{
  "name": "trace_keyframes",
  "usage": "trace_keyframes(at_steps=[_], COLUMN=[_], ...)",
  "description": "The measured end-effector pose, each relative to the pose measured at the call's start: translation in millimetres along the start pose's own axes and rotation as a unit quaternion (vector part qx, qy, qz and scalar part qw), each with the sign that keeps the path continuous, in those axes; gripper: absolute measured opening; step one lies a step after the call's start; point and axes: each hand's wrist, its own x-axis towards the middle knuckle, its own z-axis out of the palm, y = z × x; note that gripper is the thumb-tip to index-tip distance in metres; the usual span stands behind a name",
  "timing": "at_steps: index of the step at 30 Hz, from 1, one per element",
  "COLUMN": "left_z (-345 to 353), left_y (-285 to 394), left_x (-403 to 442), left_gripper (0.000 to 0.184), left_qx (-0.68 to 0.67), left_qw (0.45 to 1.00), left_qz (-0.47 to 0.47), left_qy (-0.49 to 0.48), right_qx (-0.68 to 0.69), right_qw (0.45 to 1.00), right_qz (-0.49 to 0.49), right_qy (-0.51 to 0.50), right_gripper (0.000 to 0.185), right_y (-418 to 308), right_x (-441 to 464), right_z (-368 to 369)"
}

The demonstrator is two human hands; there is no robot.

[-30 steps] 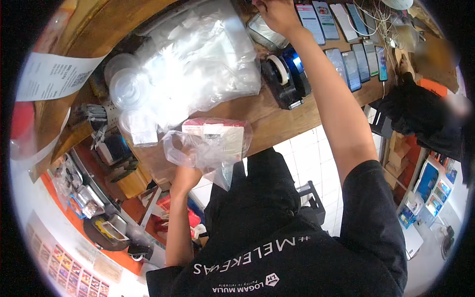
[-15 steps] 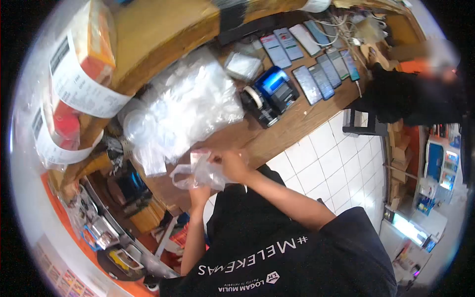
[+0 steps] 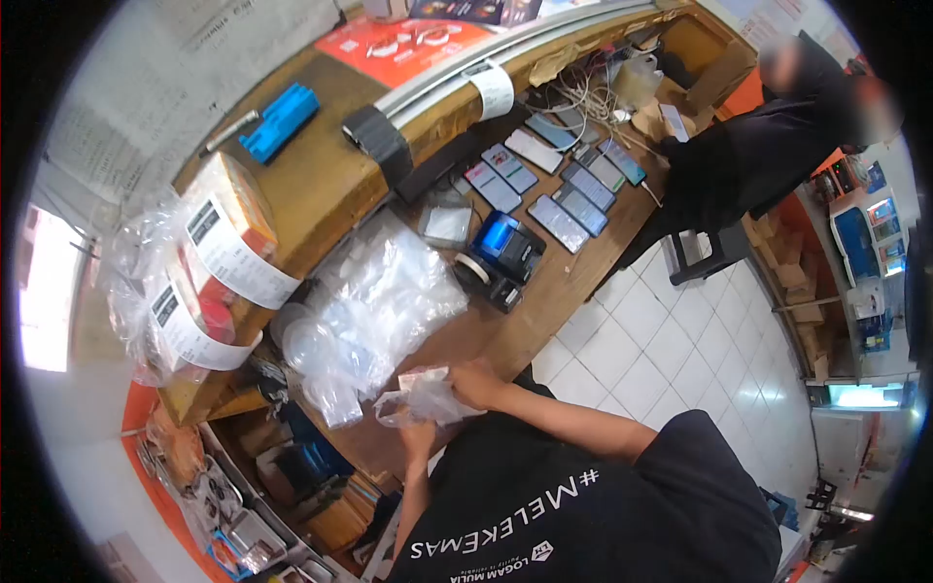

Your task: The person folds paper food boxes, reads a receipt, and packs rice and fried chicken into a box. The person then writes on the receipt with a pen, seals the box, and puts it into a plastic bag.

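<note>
A clear plastic bag (image 3: 442, 402) with a small red-and-white box (image 3: 424, 376) in it is at the desk's near edge, in front of the black shirt. My left hand (image 3: 418, 436) is closed on the bag's lower left part. On the bag's right side, my right hand (image 3: 475, 385) has its fingers pressed together on the plastic; its fingertips are partly hidden. Just beyond lies a large pile of clear plastic bags (image 3: 398, 282), with clear round lids (image 3: 309, 340) at its left. A black tape dispenser (image 3: 489, 280) stands to the right of the pile.
Several phones (image 3: 559, 222) lie in rows on the wooden desk (image 3: 544, 301), near tangled white cables (image 3: 583, 92). Wrapped parcels (image 3: 209, 282) and a blue object (image 3: 279, 121) sit on the raised shelf. Another person (image 3: 758, 146) in black is at the desk's far right.
My right hand has come down from the desk's back to the bag, joining my left hand. The view has shifted, showing more of the shelf and the other person.
</note>
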Motion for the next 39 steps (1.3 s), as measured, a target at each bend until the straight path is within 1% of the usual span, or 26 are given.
trace_keyframes(at_steps=[1, 2, 3, 4, 5, 6, 8, 9, 11, 12, 13, 15, 16, 19, 20, 22, 24, 26, 27, 28, 31, 32, 35, 36, 37, 39], left_z=[4.1, 11.7, 16.9, 13.9, 15.2, 18.0, 21.5, 20.7, 14.3, -0.5, -5.2, -8.8, -7.8, -1.3, 0.2, 1.5, 2.7, 7.5, 4.9, -2.9, 4.6, -12.8, -21.8, -10.6, -10.7, -11.1], left_y=[-4.4, -14.9, -24.5, -31.9, -29.9, -23.6, -12.2, -10.2, -12.2, 12.6, 25.3, 31.1, 28.4, 10.9, 6.2, -8.5, -32.8, -71.0, -71.6, -12.3, -17.4, 41.7, 58.4, 22.4, 12.0, 4.6], left_x=[-3.3, -7.1, -8.5, -6.1, -5.2, -5.6, -5.5, -5.1, -4.0, -2.7, -2.7, -3.3, -2.5, -2.7, -0.5, 0.9, 1.3, 2.7, 4.2, -7.1, -13.1, -20.1, -17.7, -8.8, -9.0, -3.5], left_gripper=[0.044, 0.048, 0.052, 0.053, 0.055, 0.058, 0.064, 0.061, 0.055, 0.043, 0.039, 0.037, 0.035, 0.032, 0.031, 0.029, 0.027, 0.025, 0.024, 0.021, 0.023, 0.020, 0.010, 0.006, 0.008, 0.013], left_qx=[0.030, 0.060, 0.089, -0.013, -0.044, -0.075, -0.137, -0.164, -0.209, -0.198, -0.228, -0.229, -0.226, -0.214, -0.210, -0.191, -0.161, -0.140, -0.157, -0.341, -0.255, -0.215, -0.200, -0.036, -0.012, 0.039], left_qw=[0.999, 0.997, 0.994, 0.997, 0.995, 0.991, 0.980, 0.981, 0.978, 0.980, 0.974, 0.973, 0.974, 0.977, 0.978, 0.981, 0.987, 0.989, 0.986, 0.940, 0.964, 0.974, 0.976, 0.993, 0.996, 0.997], left_qz=[0.008, 0.016, 0.024, 0.039, 0.055, 0.072, 0.106, 0.075, 0.011, 0.012, 0.018, 0.015, 0.014, 0.017, 0.022, 0.022, 0.004, -0.038, -0.056, -0.021, -0.061, -0.006, 0.033, 0.018, 0.002, -0.033], left_qy=[0.021, 0.041, 0.061, 0.061, 0.073, 0.083, 0.099, 0.070, 0.016, -0.017, -0.012, -0.020, -0.020, -0.004, 0.005, 0.020, 0.023, 0.000, -0.009, 0.010, 0.034, 0.068, 0.075, 0.110, 0.089, 0.050], right_qx=[-0.014, -0.014, 0.010, 0.034, 0.058, 0.030, 0.089, 0.116, 0.140, 0.153, 0.168, 0.200, 0.150, 0.177, 0.245, 0.276, 0.373, 0.257, 0.198, 0.078, 0.092, 0.094, 0.086, 0.084, 0.083, 0.073], right_qw=[1.000, 0.998, 0.997, 0.996, 0.993, 0.994, 0.993, 0.989, 0.985, 0.982, 0.982, 0.978, 0.985, 0.978, 0.966, 0.955, 0.916, 0.959, 0.974, 0.990, 0.980, 0.971, 0.978, 0.980, 0.982, 0.980], right_qz=[0.000, 0.019, 0.031, 0.043, 0.055, 0.060, -0.018, -0.057, -0.074, -0.085, -0.075, -0.055, -0.080, -0.054, -0.017, 0.025, 0.071, 0.031, 0.010, -0.010, -0.171, -0.221, -0.190, -0.179, -0.168, -0.180], right_qy=[0.004, 0.057, 0.066, 0.075, 0.084, 0.085, 0.079, 0.076, 0.074, 0.070, 0.049, 0.005, -0.032, -0.098, -0.083, -0.105, -0.131, -0.115, -0.106, -0.120, -0.037, -0.005, 0.020, 0.014, 0.008, 0.038], right_gripper=[0.020, 0.016, 0.016, 0.016, 0.016, 0.016, 0.016, 0.017, 0.017, 0.017, 0.016, 0.015, 0.019, 0.021, 0.019, 0.017, 0.019, 0.028, 0.033, 0.031, 0.032, 0.034, 0.038, 0.042, 0.046, 0.054], right_y=[6.1, 6.4, 3.5, -0.7, -5.3, -7.8, 11.5, 20.9, 20.8, 20.1, 19.6, 18.3, 21.7, 26.2, 17.8, 5.6, 16.2, 19.3, 20.1, 23.3, 53.3, 60.4, 32.3, 17.5, 3.0, 22.7], right_x=[0.7, -0.8, -0.3, 2.1, 3.8, 7.4, 19.8, 22.3, 21.5, 24.1, 26.6, 28.7, 30.6, 34.8, 24.1, 17.7, 23.5, 25.7, 26.5, 29.9, 41.3, 46.9, 35.8, 28.3, 21.0, 29.7], right_z=[6.0, 10.9, 10.6, 9.7, 10.3, 17.7, 49.1, 57.0, 56.3, 53.7, 52.6, 48.3, 42.4, 50.9, 45.1, 36.5, 51.1, 53.2, 54.3, 53.7, 89.5, 94.9, 71.7, 54.2, 37.1, 64.2])
